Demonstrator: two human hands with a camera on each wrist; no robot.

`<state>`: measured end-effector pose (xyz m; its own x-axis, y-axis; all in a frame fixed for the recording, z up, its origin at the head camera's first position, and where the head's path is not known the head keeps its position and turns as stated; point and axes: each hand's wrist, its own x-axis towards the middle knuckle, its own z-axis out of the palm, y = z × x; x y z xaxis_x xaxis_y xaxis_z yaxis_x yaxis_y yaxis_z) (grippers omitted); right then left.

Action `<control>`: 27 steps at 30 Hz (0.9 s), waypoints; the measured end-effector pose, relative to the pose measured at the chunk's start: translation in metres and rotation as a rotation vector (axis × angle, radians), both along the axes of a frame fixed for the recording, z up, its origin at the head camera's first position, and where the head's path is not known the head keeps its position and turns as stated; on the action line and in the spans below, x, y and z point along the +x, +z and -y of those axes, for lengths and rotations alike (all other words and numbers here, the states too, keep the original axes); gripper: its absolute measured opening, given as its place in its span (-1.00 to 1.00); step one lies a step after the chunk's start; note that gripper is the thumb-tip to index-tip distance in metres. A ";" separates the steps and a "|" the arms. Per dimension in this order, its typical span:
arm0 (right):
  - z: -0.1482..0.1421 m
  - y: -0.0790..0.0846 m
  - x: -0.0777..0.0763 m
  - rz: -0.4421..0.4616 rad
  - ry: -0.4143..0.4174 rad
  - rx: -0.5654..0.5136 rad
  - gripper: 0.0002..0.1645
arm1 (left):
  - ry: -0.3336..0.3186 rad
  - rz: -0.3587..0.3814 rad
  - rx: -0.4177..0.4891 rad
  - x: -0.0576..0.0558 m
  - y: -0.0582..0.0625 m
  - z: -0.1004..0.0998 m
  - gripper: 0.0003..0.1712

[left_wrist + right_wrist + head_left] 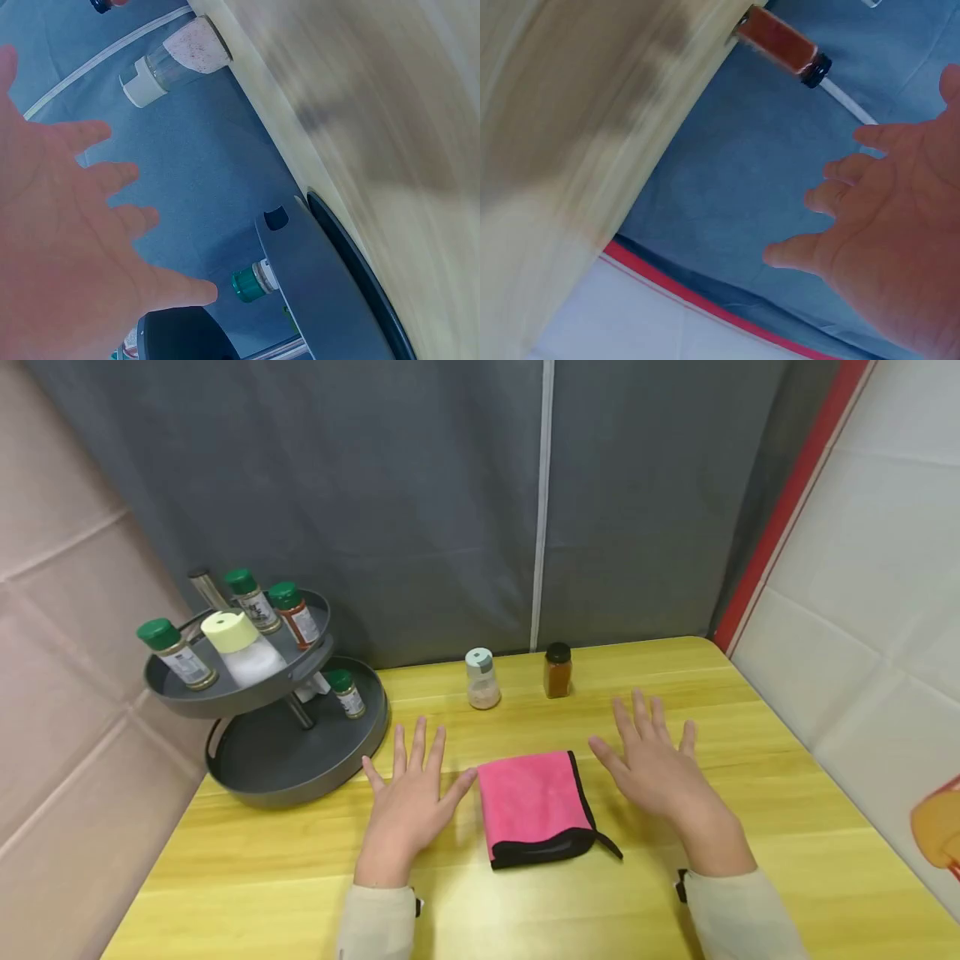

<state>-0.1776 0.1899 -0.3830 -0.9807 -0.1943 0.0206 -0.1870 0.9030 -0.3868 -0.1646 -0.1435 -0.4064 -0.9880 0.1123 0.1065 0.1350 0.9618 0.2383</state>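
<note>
The folded pink cloth (532,799) lay between the left hand (408,808) and the right hand (662,775), well in from the far edge of the worktop (247,877). Both were spread wide and held nothing, the left thumb (458,788) near the cloth's far left corner.

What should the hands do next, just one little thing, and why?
I'd perhaps move the left hand to the pink cloth: in the head view, its thumb shows close beside the cloth's corner, and the hand holds nothing.
</note>
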 end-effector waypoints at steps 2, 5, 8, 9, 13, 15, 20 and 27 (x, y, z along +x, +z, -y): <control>0.005 0.001 0.000 -0.006 0.019 0.010 0.09 | -0.001 0.000 0.005 0.000 0.001 0.000 0.09; 0.016 0.001 0.001 -0.028 0.067 0.041 0.08 | 0.000 0.006 0.006 0.000 0.003 0.000 0.08; 0.030 -0.002 0.002 -0.049 0.143 0.057 0.03 | 0.000 0.016 0.019 0.001 0.003 0.000 0.03; 0.035 -0.003 0.003 -0.043 0.175 0.056 0.01 | 0.001 0.018 0.026 0.002 0.003 0.001 0.01; 0.056 -0.008 0.007 0.031 0.317 0.048 0.00 | 0.003 0.024 0.045 0.003 0.001 0.002 -0.03; 0.065 -0.010 0.010 0.075 0.380 0.088 0.00 | 0.002 0.021 0.044 0.003 0.001 0.002 -0.02; 0.085 -0.018 0.017 0.161 0.477 0.194 0.06 | 0.000 0.027 0.037 0.003 0.000 0.002 0.00; 0.101 -0.026 0.027 0.236 0.518 0.259 0.13 | 0.003 0.065 0.035 0.003 -0.001 0.003 0.08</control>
